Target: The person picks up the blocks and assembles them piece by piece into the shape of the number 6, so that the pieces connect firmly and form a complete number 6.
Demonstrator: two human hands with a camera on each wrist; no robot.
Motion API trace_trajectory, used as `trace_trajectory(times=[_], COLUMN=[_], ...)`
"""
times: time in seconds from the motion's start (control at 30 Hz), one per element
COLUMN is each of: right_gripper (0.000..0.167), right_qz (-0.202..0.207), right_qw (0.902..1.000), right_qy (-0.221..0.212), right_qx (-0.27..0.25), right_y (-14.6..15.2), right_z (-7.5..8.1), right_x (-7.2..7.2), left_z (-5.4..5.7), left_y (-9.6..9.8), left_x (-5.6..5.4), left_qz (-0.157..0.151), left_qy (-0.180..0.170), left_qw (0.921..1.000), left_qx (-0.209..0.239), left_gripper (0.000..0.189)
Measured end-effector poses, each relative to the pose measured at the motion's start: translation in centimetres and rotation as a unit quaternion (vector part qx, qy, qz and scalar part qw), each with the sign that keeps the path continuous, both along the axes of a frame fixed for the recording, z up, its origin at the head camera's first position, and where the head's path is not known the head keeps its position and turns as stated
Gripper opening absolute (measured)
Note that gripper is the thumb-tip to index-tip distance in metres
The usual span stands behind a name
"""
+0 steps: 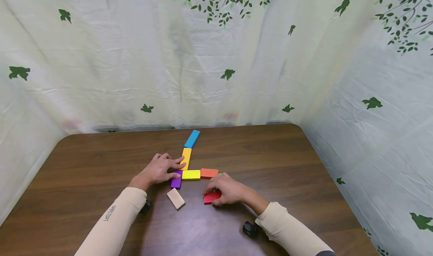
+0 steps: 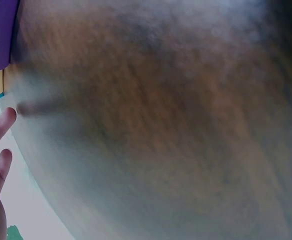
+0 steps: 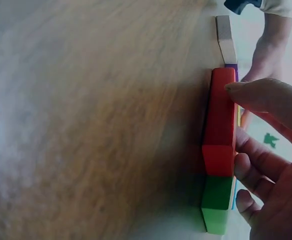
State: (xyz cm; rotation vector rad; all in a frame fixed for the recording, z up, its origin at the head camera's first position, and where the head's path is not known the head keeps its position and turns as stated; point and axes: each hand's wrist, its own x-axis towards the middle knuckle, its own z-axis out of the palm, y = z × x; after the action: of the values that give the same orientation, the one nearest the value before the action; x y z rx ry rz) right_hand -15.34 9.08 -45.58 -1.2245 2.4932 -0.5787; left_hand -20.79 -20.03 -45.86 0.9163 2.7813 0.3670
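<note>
My right hand (image 1: 224, 188) pinches a red block (image 1: 210, 198) between thumb and fingers, low over the table. Its long side shows in the right wrist view, with a green block (image 3: 217, 197) beyond its end; in the head view the hand hides most of that green one. My left hand (image 1: 160, 169) lies over the left of the arrangement, fingers extended against an orange-yellow block (image 1: 186, 156) and thumb at a purple block (image 1: 176, 182). A yellow block (image 1: 191, 175) and an orange block (image 1: 209, 173) run rightward in a row from the purple one.
A blue block (image 1: 192, 138) extends from the orange-yellow one toward the table's far edge. One pale wooden block (image 1: 176, 199) lies tilted nearer me, between the hands. Behind the brown table (image 1: 101, 165) hangs a white curtain (image 1: 128, 60) with green leaf prints.
</note>
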Motion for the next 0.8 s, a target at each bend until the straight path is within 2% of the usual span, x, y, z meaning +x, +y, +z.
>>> trace_trajectory(times=[0.43, 0.8], right_gripper=[0.032, 0.032], right_qz=[-0.003, 0.013], right_qw=[1.0000, 0.9998], right_qy=[0.006, 0.013], right_qx=[0.005, 0.001], right_y=[0.02, -0.70], right_z=[-0.02, -0.18], right_x=[0.15, 0.41], left_z=[-0.22, -0.25], left_y=[0.02, 0.03], left_x=[-0.02, -0.06], left_qz=[0.004, 0.006], left_qy=[0.001, 0.001], left_qw=[1.0000, 1.0000], left_qx=[0.003, -0.003], left_gripper=[0.054, 0.054])
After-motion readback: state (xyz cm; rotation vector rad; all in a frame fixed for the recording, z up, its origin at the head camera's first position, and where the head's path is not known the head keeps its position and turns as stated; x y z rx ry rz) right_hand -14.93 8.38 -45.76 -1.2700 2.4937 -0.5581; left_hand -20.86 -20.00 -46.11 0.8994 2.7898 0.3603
